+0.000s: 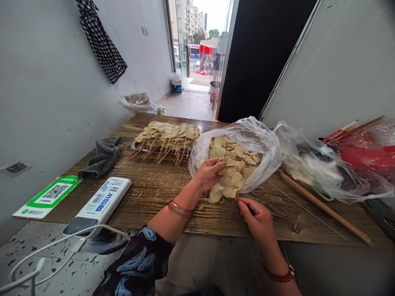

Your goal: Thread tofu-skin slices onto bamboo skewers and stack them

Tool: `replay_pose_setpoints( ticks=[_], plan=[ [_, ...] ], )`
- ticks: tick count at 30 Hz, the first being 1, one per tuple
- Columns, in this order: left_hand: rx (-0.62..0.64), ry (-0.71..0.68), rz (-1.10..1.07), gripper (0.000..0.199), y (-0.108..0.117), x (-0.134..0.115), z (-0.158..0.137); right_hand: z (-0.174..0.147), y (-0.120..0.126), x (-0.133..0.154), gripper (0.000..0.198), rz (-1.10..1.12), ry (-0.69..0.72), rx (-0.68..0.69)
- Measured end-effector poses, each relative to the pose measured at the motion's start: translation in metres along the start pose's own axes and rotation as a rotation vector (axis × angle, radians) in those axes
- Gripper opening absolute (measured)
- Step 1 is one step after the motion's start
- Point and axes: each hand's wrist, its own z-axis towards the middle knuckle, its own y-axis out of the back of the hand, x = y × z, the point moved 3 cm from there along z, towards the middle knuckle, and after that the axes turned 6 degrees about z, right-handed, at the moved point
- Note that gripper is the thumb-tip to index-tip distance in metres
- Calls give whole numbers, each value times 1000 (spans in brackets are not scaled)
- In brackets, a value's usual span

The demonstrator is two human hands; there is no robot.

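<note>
My left hand (209, 174) pinches a thin, round beige slice (227, 161) between thumb and fingers. Several more such slices (230, 184) hang overlapped just below it, at the mouth of the bag. My right hand (256, 217) is closed on the lower end of a thin wooden skewer (237, 197); most of its length is hidden behind the slices. Behind both hands an open clear plastic bag (268, 150) holds a heap of loose beige slices (236, 148). To its left lies a stacked pile of skewered slices (171, 133), stick ends facing me.
A bundle of bare skewers (327, 209) and a single stick (305, 211) lie right on the wooden table (154, 197). Plastic bags (336, 164) sit behind them. At left are a grey cloth (101, 156), a white device (101, 201) with a cable, and a green QR card (49, 197).
</note>
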Motion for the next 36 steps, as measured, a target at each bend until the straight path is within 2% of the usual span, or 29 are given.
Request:
replay_pose_setpoints(
  ticks=[4, 23, 32, 36],
  plan=[
    [-31, -22, -12, 33, 2, -2, 1, 1, -1, 1, 29, -23, 16, -8],
    [29, -28, -7, 32, -8, -1, -6, 4, -3, 1, 29, -116, 79, -44],
    [-39, -16, -40, 37, -5, 1, -2, 1, 0, 1, 30, -65, 36, -69],
    [14, 39, -80, 40, -6, 2, -2, -1, 3, -2, 31, 27, -40, -97]
  ],
)
